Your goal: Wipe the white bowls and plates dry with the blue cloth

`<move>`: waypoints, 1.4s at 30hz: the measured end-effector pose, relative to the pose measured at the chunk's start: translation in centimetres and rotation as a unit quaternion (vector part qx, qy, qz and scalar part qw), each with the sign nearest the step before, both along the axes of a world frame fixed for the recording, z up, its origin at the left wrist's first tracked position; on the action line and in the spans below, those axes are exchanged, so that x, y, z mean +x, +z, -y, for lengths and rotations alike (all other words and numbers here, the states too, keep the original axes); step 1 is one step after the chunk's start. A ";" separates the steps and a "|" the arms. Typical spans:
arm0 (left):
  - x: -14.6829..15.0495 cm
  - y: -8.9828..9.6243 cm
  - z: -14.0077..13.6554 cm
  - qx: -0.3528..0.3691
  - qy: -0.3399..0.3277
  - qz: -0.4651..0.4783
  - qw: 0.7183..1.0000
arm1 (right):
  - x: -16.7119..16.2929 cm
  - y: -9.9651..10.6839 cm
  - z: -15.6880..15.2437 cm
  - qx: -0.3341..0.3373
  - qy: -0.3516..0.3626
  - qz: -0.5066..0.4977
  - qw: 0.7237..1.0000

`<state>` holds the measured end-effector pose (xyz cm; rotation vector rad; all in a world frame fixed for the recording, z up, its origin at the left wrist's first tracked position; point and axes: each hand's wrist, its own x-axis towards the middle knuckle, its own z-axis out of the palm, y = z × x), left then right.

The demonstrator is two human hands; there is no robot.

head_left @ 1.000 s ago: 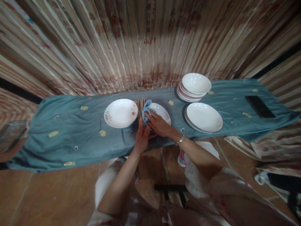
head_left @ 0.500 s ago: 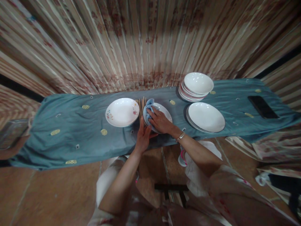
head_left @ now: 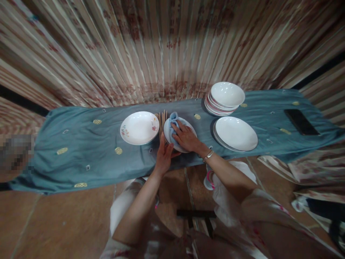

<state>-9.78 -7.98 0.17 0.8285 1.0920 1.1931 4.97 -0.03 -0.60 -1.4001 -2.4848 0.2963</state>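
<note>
In the head view, my left hand [head_left: 164, 155] grips the near left edge of a small white plate [head_left: 188, 123], its thumb by the rim and its other fingers partly hidden underneath. My right hand [head_left: 186, 138] presses a crumpled light blue cloth [head_left: 174, 118] onto the plate's upper face, fingers bent over it. Just left of this plate lie several wooden chopsticks [head_left: 163, 117], partly covered by it and by my left hand. Beyond them sits a wide white dish with a flower pattern [head_left: 140, 127].
On the right of the teal cloth-covered table [head_left: 105, 154] stand a stack of white bowls [head_left: 228, 95] and, nearer me, a stack of white plates [head_left: 236, 133]. A black phone [head_left: 301, 122] lies at the far right. A pleated curtain [head_left: 172, 54] hangs behind the table.
The blue cloth and my right hand have shifted slightly to the right on the plate. My left hand keeps its hold at the edge.
</note>
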 end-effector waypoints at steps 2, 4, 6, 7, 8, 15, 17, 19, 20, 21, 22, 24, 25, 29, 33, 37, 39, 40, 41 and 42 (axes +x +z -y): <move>0.1 0.1 0.0 -0.002 0.003 0.003 1.000 | 0.2 0.0 0.1 0.002 -0.003 0.007 1.000; 0.1 0.3 0.1 -0.003 0.004 0.004 1.000 | 0.4 0.0 0.2 0.004 -0.010 0.018 1.000; 0.1 0.4 0.1 -0.004 0.003 0.002 1.000 | 0.7 0.1 0.4 0.004 -0.019 0.031 0.999; 0.1 0.4 0.1 -0.004 0.002 0.000 1.000 | 0.8 0.2 0.6 0.004 -0.022 0.036 0.999; 0.1 0.5 0.1 -0.004 0.000 -0.001 1.000 | 0.9 0.2 0.7 0.005 -0.025 0.040 0.999; 0.2 0.5 0.1 0.016 -0.003 -0.008 1.000 | 1.9 0.6 1.4 -0.012 -0.026 0.071 0.997; 0.2 0.5 0.1 0.021 -0.003 -0.019 1.000 | 2.2 0.6 1.6 -0.021 -0.019 0.080 0.996; 0.2 0.4 0.0 0.023 -0.003 -0.027 0.999 | 2.5 0.5 1.8 -0.027 -0.011 0.085 0.996; 0.2 0.4 0.0 0.022 -0.005 -0.029 0.999 | 2.7 0.5 1.8 -0.029 -0.007 0.087 0.996; 0.2 0.4 0.0 0.020 -0.006 -0.031 0.999 | 2.7 0.5 1.9 -0.030 -0.004 0.087 0.996; 0.2 0.4 0.0 0.018 -0.007 -0.032 0.999 | 2.8 0.5 2.0 -0.030 -0.001 0.087 0.996; 0.2 0.4 -0.1 0.016 -0.006 -0.029 0.999 | 2.9 0.5 2.1 -0.027 0.004 0.084 0.996; 0.2 0.4 -0.1 0.016 -0.003 -0.027 1.000 | 3.0 0.6 2.2 -0.027 0.007 0.081 0.996; 0.3 0.5 -0.2 0.019 0.001 -0.021 1.000 | 3.5 0.9 2.6 -0.034 0.022 0.074 0.996; 0.4 0.8 -0.1 0.021 -0.003 -0.021 1.000 | 4.2 1.1 3.1 -0.040 0.031 0.059 0.997; 0.4 0.7 -0.1 0.021 -0.005 -0.018 1.000 | 4.2 1.6 3.7 -0.054 0.031 0.056 0.996; 0.4 0.6 -0.1 0.021 -0.003 -0.020 1.000 | 4.1 2.2 4.0 -0.067 0.029 0.065 0.995; 0.4 0.5 -0.1 0.020 -0.002 -0.021 1.000 | 4.0 2.5 4.1 -0.073 0.028 0.070 0.994; 0.4 0.5 -0.1 0.019 -0.001 -0.023 1.000 | 3.9 2.8 4.3 -0.078 0.029 0.076 0.994; 0.4 0.5 -0.1 0.019 0.000 -0.026 0.999 | 3.8 3.1 4.4 -0.081 0.031 0.080 0.993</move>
